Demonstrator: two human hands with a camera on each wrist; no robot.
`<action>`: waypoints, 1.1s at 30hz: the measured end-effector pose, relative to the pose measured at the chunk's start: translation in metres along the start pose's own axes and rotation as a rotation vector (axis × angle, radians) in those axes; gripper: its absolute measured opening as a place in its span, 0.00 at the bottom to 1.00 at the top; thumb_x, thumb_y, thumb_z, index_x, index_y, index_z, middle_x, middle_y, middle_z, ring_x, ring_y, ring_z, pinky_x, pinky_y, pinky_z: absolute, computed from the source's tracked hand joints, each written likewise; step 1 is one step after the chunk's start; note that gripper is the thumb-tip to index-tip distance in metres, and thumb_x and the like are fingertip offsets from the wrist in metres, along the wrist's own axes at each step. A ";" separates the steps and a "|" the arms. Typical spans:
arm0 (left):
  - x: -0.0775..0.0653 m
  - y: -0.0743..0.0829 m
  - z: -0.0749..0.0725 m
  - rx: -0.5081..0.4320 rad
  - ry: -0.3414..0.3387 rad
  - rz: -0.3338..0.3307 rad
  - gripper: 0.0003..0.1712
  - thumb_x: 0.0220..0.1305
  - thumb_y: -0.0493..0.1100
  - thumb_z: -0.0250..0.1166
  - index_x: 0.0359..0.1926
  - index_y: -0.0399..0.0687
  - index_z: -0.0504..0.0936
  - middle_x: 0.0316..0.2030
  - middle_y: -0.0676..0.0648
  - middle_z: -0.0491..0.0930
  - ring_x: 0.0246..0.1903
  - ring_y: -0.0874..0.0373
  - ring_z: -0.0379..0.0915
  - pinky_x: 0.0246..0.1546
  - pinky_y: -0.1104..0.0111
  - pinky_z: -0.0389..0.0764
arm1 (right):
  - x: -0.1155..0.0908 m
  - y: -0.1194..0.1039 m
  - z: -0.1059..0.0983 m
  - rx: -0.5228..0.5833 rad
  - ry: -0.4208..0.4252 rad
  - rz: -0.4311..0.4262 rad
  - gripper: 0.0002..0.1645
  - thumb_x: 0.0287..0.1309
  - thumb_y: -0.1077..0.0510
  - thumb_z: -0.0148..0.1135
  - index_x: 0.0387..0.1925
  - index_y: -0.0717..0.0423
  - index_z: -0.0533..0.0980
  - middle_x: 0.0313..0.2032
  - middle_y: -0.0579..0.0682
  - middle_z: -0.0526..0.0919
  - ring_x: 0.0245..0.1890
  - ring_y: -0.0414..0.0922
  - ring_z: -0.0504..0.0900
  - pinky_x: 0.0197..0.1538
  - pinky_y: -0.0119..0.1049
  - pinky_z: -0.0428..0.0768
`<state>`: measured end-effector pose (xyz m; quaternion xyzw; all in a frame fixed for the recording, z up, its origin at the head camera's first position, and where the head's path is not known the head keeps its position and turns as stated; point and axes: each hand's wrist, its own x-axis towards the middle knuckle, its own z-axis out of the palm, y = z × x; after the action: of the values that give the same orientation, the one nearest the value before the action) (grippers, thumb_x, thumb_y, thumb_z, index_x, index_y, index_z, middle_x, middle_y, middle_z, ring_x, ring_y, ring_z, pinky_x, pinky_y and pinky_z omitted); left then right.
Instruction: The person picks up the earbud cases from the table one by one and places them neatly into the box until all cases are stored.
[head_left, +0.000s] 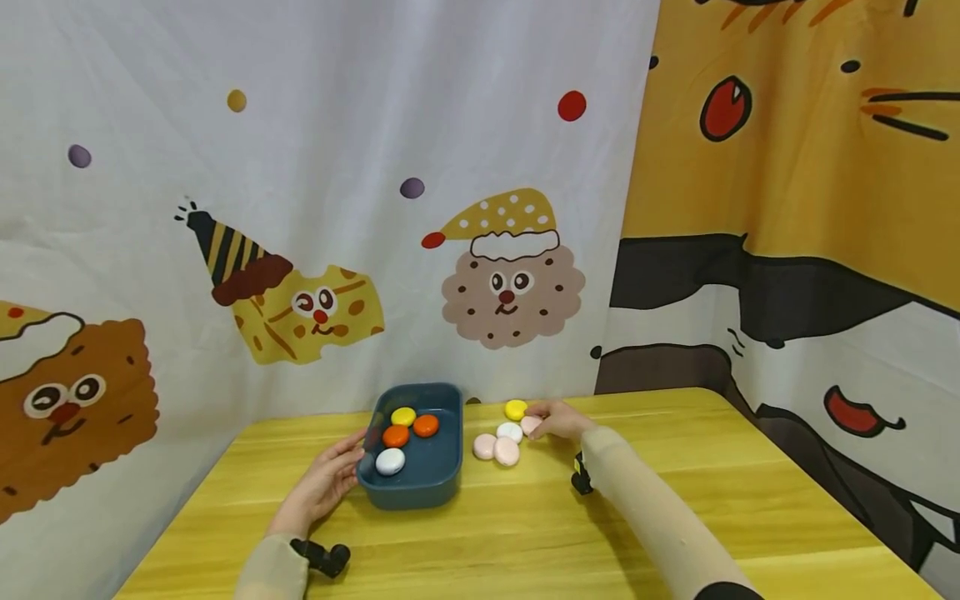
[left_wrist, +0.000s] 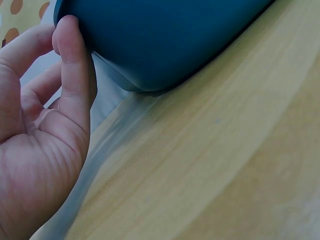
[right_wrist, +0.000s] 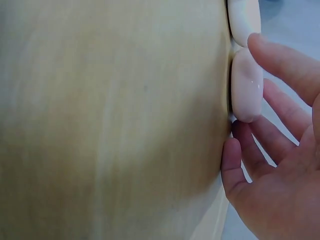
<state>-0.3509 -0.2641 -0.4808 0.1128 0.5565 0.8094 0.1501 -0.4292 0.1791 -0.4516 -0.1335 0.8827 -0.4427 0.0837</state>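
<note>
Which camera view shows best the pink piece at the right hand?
The right wrist view: it shows the pink piece close up, with the right hand around it. The head view shows it small and partly covered by that hand; the left wrist view does not show it.

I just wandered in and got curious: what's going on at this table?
A person's left hand touches the side of a blue bin holding four rounded discs: two orange, one yellow, one white. Their right hand pinches a pink disc. Beside it, four loose discs lie on the table: two pink, one white, one yellow.
</note>
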 end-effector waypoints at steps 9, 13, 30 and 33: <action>0.001 0.001 0.001 0.002 -0.008 -0.007 0.36 0.74 0.36 0.51 0.76 0.38 0.44 0.39 0.51 0.81 0.31 0.64 0.77 0.34 0.74 0.79 | 0.002 0.002 0.002 -0.070 0.059 -0.004 0.30 0.44 0.68 0.73 0.53 0.67 0.78 0.52 0.57 0.80 0.50 0.51 0.76 0.57 0.46 0.72; 0.001 0.002 0.001 0.007 -0.006 -0.004 0.36 0.74 0.36 0.51 0.76 0.38 0.45 0.37 0.52 0.81 0.31 0.65 0.77 0.33 0.75 0.79 | 0.004 0.003 0.001 -0.068 0.082 0.003 0.30 0.43 0.68 0.74 0.53 0.66 0.78 0.51 0.56 0.80 0.49 0.49 0.76 0.55 0.46 0.73; 0.000 0.002 0.001 -0.008 -0.009 -0.004 0.38 0.73 0.36 0.53 0.75 0.37 0.44 0.37 0.50 0.80 0.31 0.63 0.77 0.33 0.74 0.79 | -0.003 -0.012 -0.005 -0.030 0.060 -0.013 0.33 0.46 0.67 0.72 0.57 0.68 0.75 0.56 0.60 0.77 0.60 0.58 0.70 0.64 0.52 0.65; 0.000 0.003 0.002 0.005 -0.006 -0.008 0.39 0.73 0.37 0.53 0.76 0.37 0.42 0.37 0.51 0.80 0.31 0.63 0.77 0.33 0.75 0.79 | -0.003 -0.014 -0.006 -0.027 0.056 -0.017 0.33 0.47 0.66 0.71 0.57 0.68 0.75 0.56 0.61 0.77 0.60 0.58 0.70 0.64 0.52 0.65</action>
<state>-0.3503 -0.2637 -0.4779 0.1134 0.5584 0.8071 0.1545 -0.4262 0.1767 -0.4371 -0.1298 0.8893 -0.4352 0.0535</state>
